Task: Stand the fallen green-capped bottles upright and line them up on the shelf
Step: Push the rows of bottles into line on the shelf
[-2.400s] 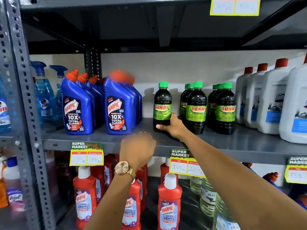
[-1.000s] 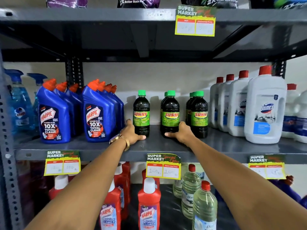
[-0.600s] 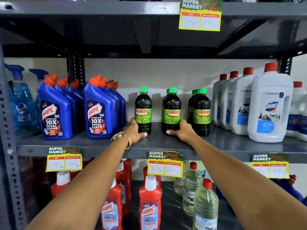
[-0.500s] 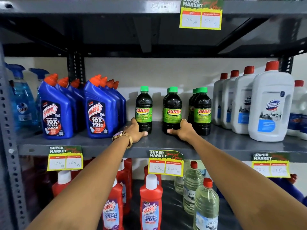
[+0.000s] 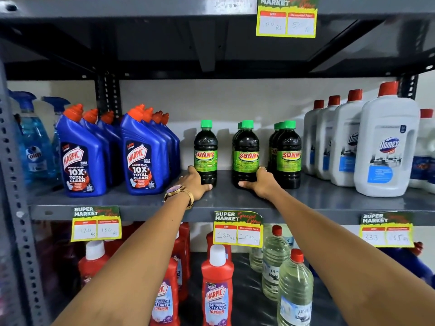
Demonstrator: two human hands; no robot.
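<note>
Three clusters of green-capped bottles stand upright on the grey shelf (image 5: 306, 198), and I've got a hand on two of them. Taking the middle bottle (image 5: 246, 154) as my marker: my right hand (image 5: 261, 183) curls around its base from the right side, thumb lying along the shelf in front, fingers wrapped behind where I can't see them. My left hand (image 5: 195, 182) cups the foot of the single bottle (image 5: 205, 152) to the left of the marker, thumb stretched across its front, watch (image 5: 175, 191) on the wrist. Both bottles sit flat on the shelf while I grasp them.

Right of the marker, the third cluster (image 5: 288, 154) stands free, several bottles in file going back, a narrow gap between it and my knuckles. Behind the marker a second green cap peeks out. Open shelf shows between the marker and the single bottle, and a wide bare strip runs in front of all of them to the shelf's front edge, where the price tag (image 5: 237, 229) hangs just below. Further left, blue Harpic bottles (image 5: 143, 156) crowd close to my left hand; further right, white Domex jugs (image 5: 386, 147) stand past another gap.
</note>
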